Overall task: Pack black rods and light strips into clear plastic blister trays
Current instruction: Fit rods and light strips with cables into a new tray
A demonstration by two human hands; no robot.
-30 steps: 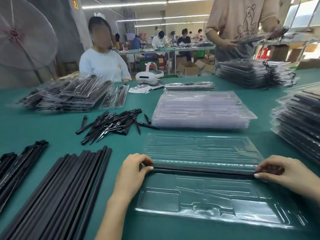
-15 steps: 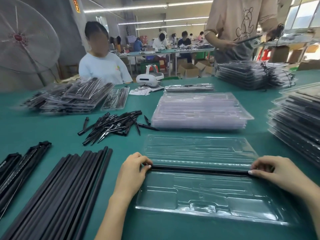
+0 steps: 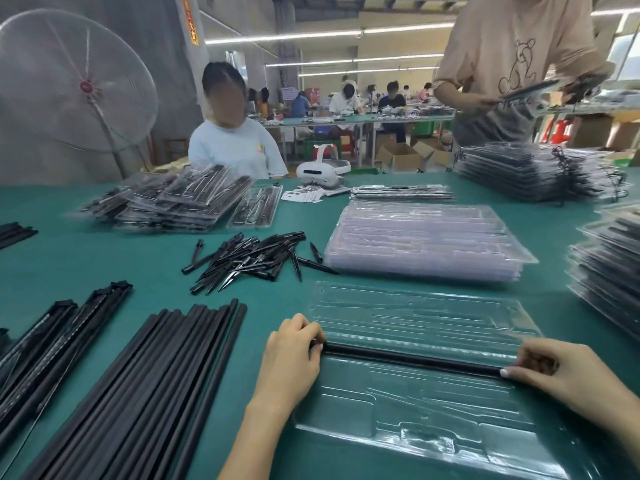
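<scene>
Black rod (image 3: 410, 358) unmoved across the tray (image 3: 415, 431) hinge, left hand (image 3: 294, 355) and right hand (image 3: 561, 372) still pinching its ends.

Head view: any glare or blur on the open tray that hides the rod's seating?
Head view: ceiling-light streaks glint across the clear blister tray, washing out its cavity edges; the black rod between left hand and right hand stays sharp; wide-angle bending and softness affect the right-edge stacks.

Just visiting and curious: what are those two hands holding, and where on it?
One black rod lying across the open clear blister tray: the left hand pinches its left end, the right hand its right end.
</scene>
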